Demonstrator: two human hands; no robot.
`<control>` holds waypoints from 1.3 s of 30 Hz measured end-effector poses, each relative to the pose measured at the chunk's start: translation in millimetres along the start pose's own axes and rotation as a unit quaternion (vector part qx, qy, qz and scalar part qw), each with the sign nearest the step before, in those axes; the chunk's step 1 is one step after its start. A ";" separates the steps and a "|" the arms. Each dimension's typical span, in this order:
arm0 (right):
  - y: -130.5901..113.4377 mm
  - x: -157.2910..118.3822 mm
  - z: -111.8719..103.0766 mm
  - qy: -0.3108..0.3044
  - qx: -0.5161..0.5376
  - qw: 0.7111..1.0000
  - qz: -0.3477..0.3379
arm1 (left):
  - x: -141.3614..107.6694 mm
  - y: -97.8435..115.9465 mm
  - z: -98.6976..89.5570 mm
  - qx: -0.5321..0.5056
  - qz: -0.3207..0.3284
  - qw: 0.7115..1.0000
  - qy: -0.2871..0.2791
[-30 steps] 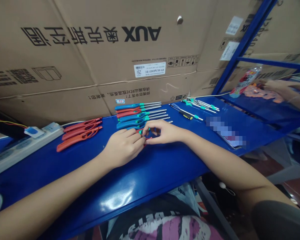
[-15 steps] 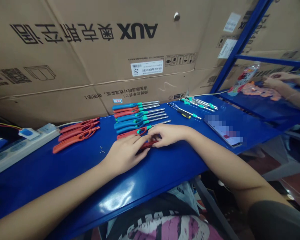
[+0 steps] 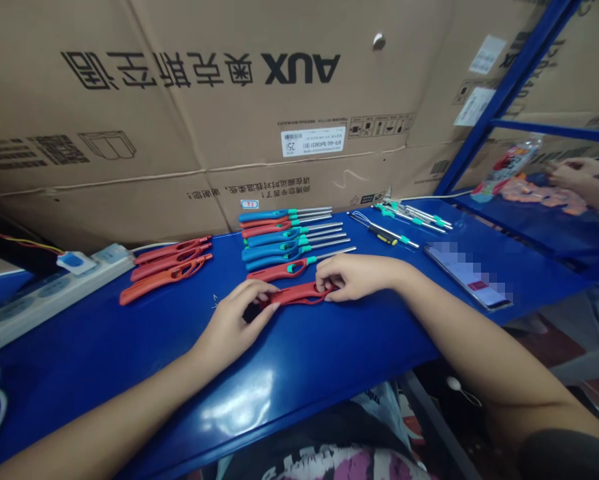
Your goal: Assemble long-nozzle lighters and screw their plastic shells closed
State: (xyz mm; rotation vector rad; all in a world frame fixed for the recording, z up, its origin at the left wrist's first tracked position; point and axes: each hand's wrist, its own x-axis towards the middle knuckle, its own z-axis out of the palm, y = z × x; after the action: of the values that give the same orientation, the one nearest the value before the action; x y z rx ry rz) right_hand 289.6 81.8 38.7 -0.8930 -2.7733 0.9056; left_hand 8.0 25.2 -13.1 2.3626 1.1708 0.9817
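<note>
A red lighter handle [image 3: 298, 294] without a metal tube lies level between my hands, just over the blue table [image 3: 179, 373]. My left hand [image 3: 239, 313] pinches its left end between thumb and fingers. At the other end, by the trigger opening, my right hand [image 3: 354, 277] grips it, with its fingertips partly hidden. Right behind it is a row of long-tube lighters, among them a red lighter [image 3: 274, 270] and a blue lighter [image 3: 266, 253], tubes pointing right. Off to the left, three red-orange handles [image 3: 159, 277] lie side by side, also without tubes.
Metal tubes with green parts [image 3: 414, 217] and a black-and-yellow screwdriver [image 3: 382, 233] lie at the back right, near a phone [image 3: 466, 275]. A power strip [image 3: 54, 290] runs along the left. Cardboard [image 3: 204, 120] stands behind. A co-worker's hands [image 3: 579, 175] show beyond the blue frame.
My left hand has drawn back to the left along the red lighter handle, so its middle now shows. My right hand stays at the trigger end. The whole view has shifted slightly.
</note>
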 end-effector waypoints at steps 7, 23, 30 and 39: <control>4.6 -3.5 -7.4 0.019 0.032 0.999 0.033 | -1.8 -3.9 -0.6 -0.030 -0.004 1.000 -0.006; -4.0 -11.3 -13.7 -0.033 0.158 0.977 0.140 | -2.6 -4.4 2.6 -0.090 -0.015 0.996 -0.004; -9.4 1.5 3.6 -0.068 0.070 0.984 0.152 | -1.8 -1.5 -0.2 -0.065 -0.010 0.998 -0.017; 30.9 -4.1 -16.0 0.243 -0.096 0.962 0.073 | -5.1 9.0 -7.0 0.026 0.078 0.994 -0.066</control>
State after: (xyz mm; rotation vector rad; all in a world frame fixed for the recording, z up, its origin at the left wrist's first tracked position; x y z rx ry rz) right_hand 312.7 107.9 34.8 -1.1763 -2.4131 0.3612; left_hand 6.0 15.5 -5.5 2.5503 0.9866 0.8361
